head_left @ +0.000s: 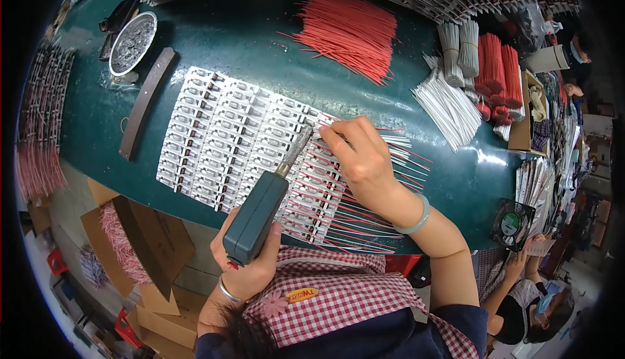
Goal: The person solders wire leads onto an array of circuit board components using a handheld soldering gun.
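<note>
My left hand grips the dark green handle of a soldering iron, whose metal tip reaches up to a white panel of small circuit boards on the green table. My right hand pinches a thin wire at the panel's right part, close to the iron's tip. Red and white wires stick out from the boards under that hand toward the right. A pale green bangle sits on my right wrist.
A loose pile of red wires lies at the back, with bundles of white wires and red wires at right. A round metal tin and brown strip sit left. A small fan and another person are lower right.
</note>
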Available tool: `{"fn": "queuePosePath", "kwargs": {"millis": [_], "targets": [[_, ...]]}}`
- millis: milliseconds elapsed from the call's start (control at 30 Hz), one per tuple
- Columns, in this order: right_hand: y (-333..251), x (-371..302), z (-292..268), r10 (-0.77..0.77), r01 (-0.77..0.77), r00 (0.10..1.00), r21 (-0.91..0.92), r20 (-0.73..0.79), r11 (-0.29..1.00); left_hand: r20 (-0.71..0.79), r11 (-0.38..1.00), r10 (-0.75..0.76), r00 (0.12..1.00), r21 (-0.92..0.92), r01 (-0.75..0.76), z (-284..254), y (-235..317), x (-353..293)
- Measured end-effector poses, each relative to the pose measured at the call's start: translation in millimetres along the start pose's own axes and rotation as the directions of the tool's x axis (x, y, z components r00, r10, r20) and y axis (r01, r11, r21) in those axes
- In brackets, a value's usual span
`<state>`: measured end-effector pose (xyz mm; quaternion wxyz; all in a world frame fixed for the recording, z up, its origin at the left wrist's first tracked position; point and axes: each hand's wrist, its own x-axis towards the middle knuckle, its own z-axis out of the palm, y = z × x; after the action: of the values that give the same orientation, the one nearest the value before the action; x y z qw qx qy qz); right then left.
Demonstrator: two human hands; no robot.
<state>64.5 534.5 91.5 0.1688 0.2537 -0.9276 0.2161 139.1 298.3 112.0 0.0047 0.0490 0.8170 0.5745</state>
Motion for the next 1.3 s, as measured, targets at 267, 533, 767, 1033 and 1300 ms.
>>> {"fn": "queuePosePath", "kwargs": {"millis": [267,533,767,1033,1300], "targets": [[-1.3,1.4,-0.3,0.005,-0.005,1.000,0.008,0.004,1.000,-0.003,0.999,-0.040,0.999,-0.035,0.040,2.4,-3.6,-4.0],[-3.1,5.5,-0.6,0.001,-0.001,1.000,0.003,0.025,1.000,0.044,0.997,-0.057,0.997,0.047,0.055,0.3,2.5,-7.5],[-3.0,5.4,-0.9,-0.029,0.031,0.998,-0.045,0.058,0.999,-0.006,0.997,0.000,1.000,0.077,0.000,-3.5,4.4,-7.0],[-2.5,3.7,1.9,-0.036,0.039,0.998,-0.076,0.045,0.996,-0.084,1.000,0.019,0.996,0.019,-0.018,-2.3,-3.1,-15.1],[-8.6,-6.8,-1.2,-0.025,0.025,1.000,-0.003,-0.010,1.000,-0.092,1.000,0.006,0.996,0.028,-0.003,-0.2,-9.1,-20.8]]}}
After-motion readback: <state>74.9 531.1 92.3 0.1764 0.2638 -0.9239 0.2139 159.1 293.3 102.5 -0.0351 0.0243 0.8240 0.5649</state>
